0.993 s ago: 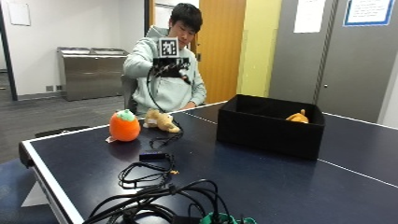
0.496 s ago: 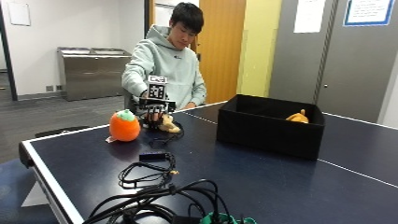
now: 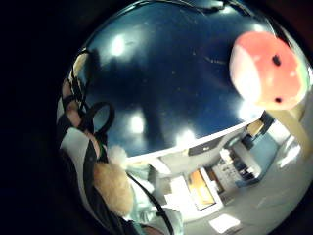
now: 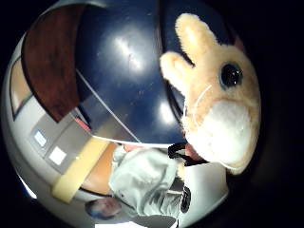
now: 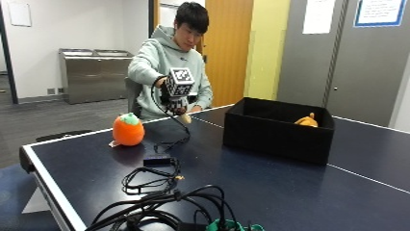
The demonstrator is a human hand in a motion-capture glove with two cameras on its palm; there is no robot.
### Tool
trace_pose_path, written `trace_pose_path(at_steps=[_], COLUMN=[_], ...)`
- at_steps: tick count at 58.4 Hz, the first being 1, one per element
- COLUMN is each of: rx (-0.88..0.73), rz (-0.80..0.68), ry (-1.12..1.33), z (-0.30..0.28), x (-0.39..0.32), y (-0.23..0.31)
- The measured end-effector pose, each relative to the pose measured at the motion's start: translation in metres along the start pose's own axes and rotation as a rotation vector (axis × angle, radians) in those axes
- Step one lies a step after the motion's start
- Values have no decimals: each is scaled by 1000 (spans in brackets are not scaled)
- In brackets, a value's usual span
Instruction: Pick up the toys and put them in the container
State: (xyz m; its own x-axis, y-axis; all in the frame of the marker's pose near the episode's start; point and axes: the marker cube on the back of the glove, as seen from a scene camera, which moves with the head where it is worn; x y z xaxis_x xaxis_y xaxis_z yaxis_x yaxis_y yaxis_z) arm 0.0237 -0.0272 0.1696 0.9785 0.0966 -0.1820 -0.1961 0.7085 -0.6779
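Observation:
In the outside view my gloved right hand (image 5: 175, 102) is raised above the dark blue table (image 5: 301, 192) and grips a tan plush animal (image 5: 184, 117), which hangs just below the fingers. That plush (image 4: 216, 95) fills much of the thumb side palm view, and a bit of its fur (image 3: 114, 188) shows in the little finger side view. An orange pumpkin-like toy with a green top (image 5: 128, 130) stands on the table left of the hand; the same orange toy (image 3: 266, 68) shows below the palm. The black container (image 5: 278, 129) stands to the right with an orange toy (image 5: 307, 120) inside.
A tangle of black cables (image 5: 163, 195) and a small black box (image 5: 157, 160) lie on the near part of the table. The table's near-left edge (image 5: 48, 180) is close to the orange toy. The person sits behind the far edge.
The hand came down on the tan plush beside the orange toy, took hold of it and lifted it off the table, moving slightly toward the container.

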Motion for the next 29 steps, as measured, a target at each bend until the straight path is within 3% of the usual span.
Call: trace_pose_path(at_steps=[9, 15, 29], rx=[93, 146, 464], rz=[-54, -117, -255], ry=[80, 112, 70], z=[-92, -117, -200], x=[-22, -60, -148], y=[-3, 26, 45])
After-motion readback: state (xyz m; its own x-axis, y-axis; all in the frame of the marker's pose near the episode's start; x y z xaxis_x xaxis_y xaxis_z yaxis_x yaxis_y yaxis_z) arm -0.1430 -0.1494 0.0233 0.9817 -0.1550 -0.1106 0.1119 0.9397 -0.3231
